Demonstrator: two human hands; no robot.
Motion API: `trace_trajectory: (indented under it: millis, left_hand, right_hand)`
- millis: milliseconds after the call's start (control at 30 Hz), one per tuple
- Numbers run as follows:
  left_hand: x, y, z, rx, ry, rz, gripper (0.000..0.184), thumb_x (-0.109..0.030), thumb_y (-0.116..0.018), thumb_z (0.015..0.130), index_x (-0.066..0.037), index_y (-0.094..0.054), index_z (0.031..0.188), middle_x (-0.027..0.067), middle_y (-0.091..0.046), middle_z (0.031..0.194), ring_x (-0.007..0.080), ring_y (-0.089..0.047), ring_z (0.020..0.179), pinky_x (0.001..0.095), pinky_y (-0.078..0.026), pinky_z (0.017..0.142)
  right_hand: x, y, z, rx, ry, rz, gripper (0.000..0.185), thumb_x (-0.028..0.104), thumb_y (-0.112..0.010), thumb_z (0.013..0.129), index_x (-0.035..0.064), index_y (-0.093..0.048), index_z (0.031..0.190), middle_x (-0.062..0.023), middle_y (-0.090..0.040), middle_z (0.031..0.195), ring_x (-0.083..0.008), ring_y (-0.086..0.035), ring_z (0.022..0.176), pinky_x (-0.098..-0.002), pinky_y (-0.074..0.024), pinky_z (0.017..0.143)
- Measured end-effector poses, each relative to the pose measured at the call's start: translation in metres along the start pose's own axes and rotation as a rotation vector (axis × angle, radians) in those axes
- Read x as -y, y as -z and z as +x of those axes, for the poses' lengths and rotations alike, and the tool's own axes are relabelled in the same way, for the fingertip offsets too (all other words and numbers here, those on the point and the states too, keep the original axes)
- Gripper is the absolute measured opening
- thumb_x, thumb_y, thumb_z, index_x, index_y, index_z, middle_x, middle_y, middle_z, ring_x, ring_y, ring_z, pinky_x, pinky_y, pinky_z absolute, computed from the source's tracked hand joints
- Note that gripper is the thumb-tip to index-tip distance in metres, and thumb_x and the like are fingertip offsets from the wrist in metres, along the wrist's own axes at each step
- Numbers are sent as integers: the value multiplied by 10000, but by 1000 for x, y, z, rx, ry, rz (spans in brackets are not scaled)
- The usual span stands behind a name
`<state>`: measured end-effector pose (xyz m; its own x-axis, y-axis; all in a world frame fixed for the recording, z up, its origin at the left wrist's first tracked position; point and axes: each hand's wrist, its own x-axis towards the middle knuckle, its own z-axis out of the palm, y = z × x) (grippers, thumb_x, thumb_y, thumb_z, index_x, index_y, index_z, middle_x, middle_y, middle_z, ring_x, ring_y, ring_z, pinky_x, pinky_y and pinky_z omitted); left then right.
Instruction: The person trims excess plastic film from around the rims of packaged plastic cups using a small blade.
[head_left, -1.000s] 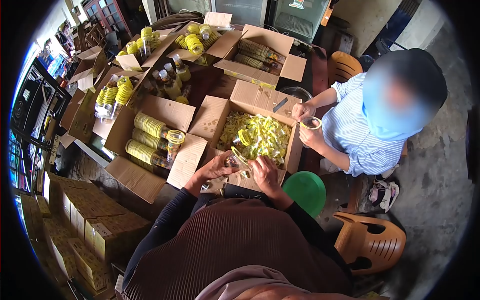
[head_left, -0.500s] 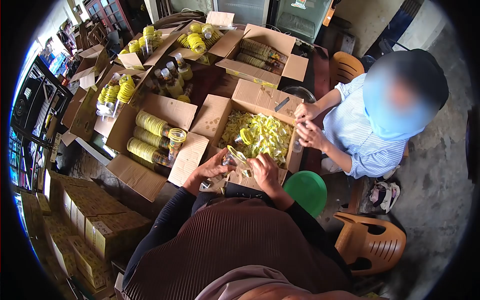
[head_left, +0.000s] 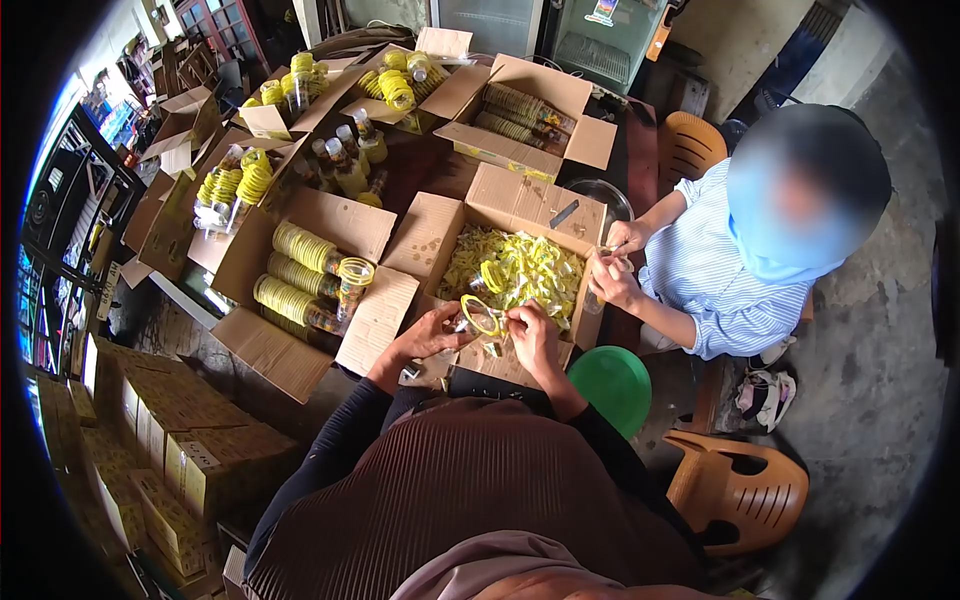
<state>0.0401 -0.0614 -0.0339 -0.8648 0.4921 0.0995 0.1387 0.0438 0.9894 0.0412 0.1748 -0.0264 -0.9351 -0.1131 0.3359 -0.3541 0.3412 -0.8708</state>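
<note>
My left hand (head_left: 437,332) is wrapped round a clear plastic jar (head_left: 480,318) with a yellow rim, its mouth tilted up toward me. Beside the rim, my right hand (head_left: 532,335) has its fingers pinched together; what they hold is too small to make out. Both hands are over the near edge of an open cardboard box (head_left: 483,182) filled with small yellow-green packets (head_left: 530,265). A stack of yellow rings (head_left: 491,276) lies on the packets.
Left, another box (head_left: 240,265) holds ringed jars (head_left: 300,245). More boxes and bottles (head_left: 345,165) stand behind. A co-worker (head_left: 720,260) at the right handles a small container. A green basin (head_left: 610,388) and an orange chair (head_left: 740,490) are at the near right.
The jar in my left hand has turned so its round mouth shows more openly. My right hand stays close to the rim. The co-worker's hands have drawn together, lower around their container.
</note>
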Motion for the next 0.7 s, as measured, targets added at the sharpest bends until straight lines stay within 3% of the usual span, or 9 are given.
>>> trace_trajectory:
  millis: [67, 133, 200, 333, 367, 467, 533, 600, 700]
  left_hand:
    - [-22, 5, 0, 119, 284, 28, 606, -240, -723, 858, -4, -467, 1353, 97, -575, 1216, 165, -552, 1102, 330, -449, 963]
    - [-14, -1, 2, 94, 305, 68, 597, -223, -726, 842, -6, -474, 1338, 102, -587, 1192, 164, -550, 1096, 332, -454, 945]
    - [-8, -18, 3, -102, 45, 100, 603, -320, -769, 818, -10, -510, 1266, 118, -643, 897, 176, -595, 791, 323, -484, 735]
    - [-24, -22, 8, -52, 135, 350, 652, -376, -797, 788, 14, -503, 1220, 124, -627, 915, 153, -599, 890, 315, -486, 788]
    - [-25, -18, 7, 11, 323, -17, 616, -368, -800, 791, -9, -526, 1209, 86, -621, 973, 126, -581, 891, 321, -490, 765]
    - [0, -15, 3, 49, 200, -406, 436, -224, -768, 820, -18, -566, 1147, 33, -598, 957, 91, -561, 884, 277, -477, 758]
    - [-28, -20, 6, -9, 240, -274, 393, -173, -753, 829, -22, -573, 1144, 15, -602, 936, 91, -567, 859, 254, -476, 754]
    - [-41, -21, 6, -32, 317, -285, 363, -139, -744, 836, -20, -583, 1139, 15, -603, 955, 110, -570, 865, 257, -481, 775]
    - [-14, -22, 5, -56, 157, -71, 431, -141, -784, 810, -11, -576, 1164, 29, -619, 985, 143, -595, 897, 304, -502, 814]
  right_hand:
    - [10, 5, -2, 26, 159, -334, 140, -33, -626, 769, 51, -655, 877, -86, -571, 809, -267, -605, 753, -365, -503, 644]
    - [12, 6, -4, 52, 190, -369, 144, -21, -639, 761, 63, -657, 876, -79, -561, 808, -267, -599, 774, -368, -504, 656]
    - [15, 7, -4, 76, 224, -406, 148, -9, -651, 754, 76, -658, 875, -73, -550, 807, -267, -593, 795, -371, -505, 668]
    - [20, 14, -3, 111, 351, -495, 143, 6, -669, 736, 76, -652, 861, -65, -547, 830, -258, -588, 823, -377, -503, 684]
    - [20, 15, -3, 106, 406, -506, 138, 6, -669, 734, 70, -648, 855, -66, -548, 831, -258, -588, 816, -379, -502, 679]
    - [17, 9, -7, -24, 494, -624, 137, 11, -679, 721, 64, -642, 842, -62, -556, 830, -255, -585, 803, -374, -499, 663]
    - [8, 2, -5, -52, 452, -591, 121, 5, -678, 722, 56, -633, 823, -71, -550, 787, -257, -581, 728, -371, -492, 623]
    - [4, -8, -6, -106, 111, -348, 109, 5, -671, 742, 40, -638, 840, -85, -563, 771, -248, -592, 665, -360, -489, 593]
    - [-43, -14, -6, 4, -334, 234, 132, 7, -711, 817, -4, -667, 941, -61, -652, 829, -135, -618, 700, -260, -482, 613]
